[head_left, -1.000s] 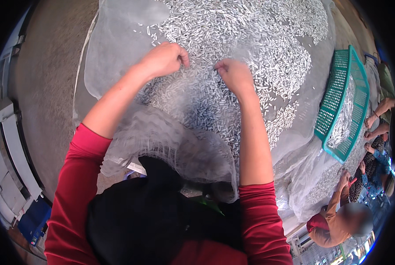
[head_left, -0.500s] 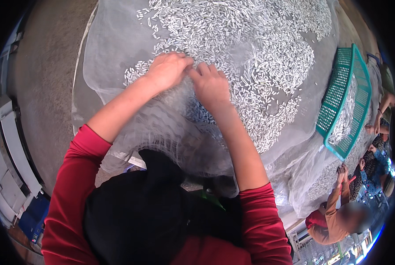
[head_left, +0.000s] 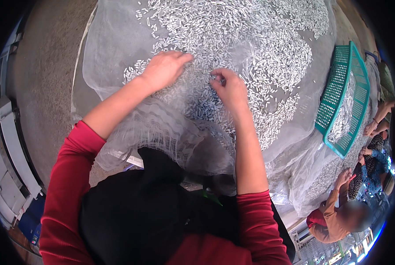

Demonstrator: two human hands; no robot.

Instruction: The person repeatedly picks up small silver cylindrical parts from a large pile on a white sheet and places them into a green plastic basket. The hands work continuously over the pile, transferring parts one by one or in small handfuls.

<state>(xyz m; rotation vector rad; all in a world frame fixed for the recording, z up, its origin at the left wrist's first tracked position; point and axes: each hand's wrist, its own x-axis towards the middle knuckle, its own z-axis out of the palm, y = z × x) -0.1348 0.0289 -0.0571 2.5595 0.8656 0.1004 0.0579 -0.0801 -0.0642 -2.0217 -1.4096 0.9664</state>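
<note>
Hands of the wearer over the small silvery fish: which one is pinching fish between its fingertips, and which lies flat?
The right hand pinches fish at its fingertips; the left hand lies palm down, flat on the small silvery fish.

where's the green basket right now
In the head view the green basket lies at the right, on the white net beside the spread of small silvery fish.

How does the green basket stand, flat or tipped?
Tipped. The green basket leans on its edge beside the white net, with small silver fish inside it.

net (head_left: 118,57) – sheer white mesh | small fish (head_left: 250,44) – silvery, glossy | basket (head_left: 338,88) – teal plastic lattice
</note>
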